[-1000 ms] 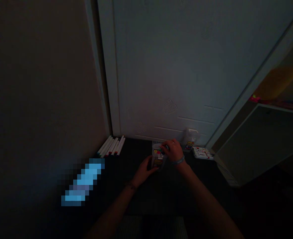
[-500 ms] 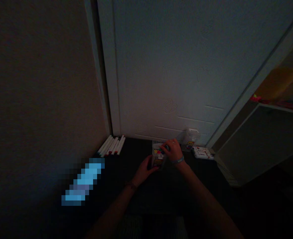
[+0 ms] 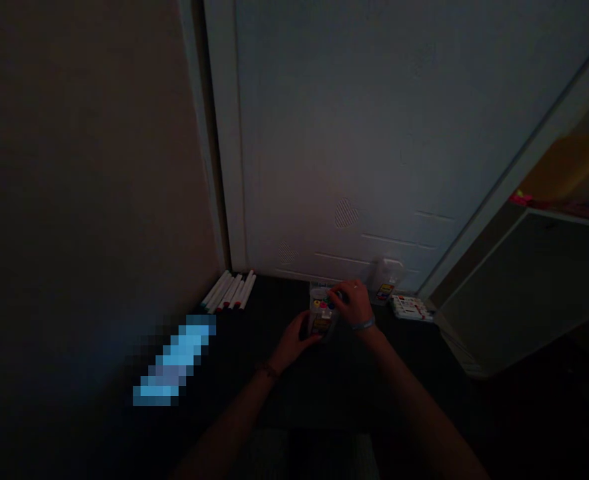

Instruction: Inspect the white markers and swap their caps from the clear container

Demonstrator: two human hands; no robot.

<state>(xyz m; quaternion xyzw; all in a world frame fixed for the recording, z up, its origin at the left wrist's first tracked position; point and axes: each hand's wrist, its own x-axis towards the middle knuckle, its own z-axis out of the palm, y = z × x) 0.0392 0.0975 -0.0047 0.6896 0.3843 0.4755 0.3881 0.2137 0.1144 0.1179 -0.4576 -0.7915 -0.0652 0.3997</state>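
Observation:
A clear plastic marker case [image 3: 321,325] stands on the dark tabletop, with several markers upright in it; yellow, pink and other coloured ends show at its top. My left hand [image 3: 293,341] is closed around the case's left side and front. Over its right top edge, my right hand [image 3: 353,304] has its fingers pinched on a marker with a green end [image 3: 327,299]. Most of that marker is hidden by the case and my fingers. The dim light blurs the details.
Several white markers [image 3: 232,291] lie at the back left, by the wall. A clear plastic cover [image 3: 389,275] stands at the back right, beside a pile of white markers [image 3: 412,307]. A blurred-out bright blue object [image 3: 179,360] lies at the left. A white door panel [image 3: 324,167] rises behind.
The whole scene has shifted slightly to the right in view. Both hands stay at the case, and the right fingers remain at the green end with little visible movement.

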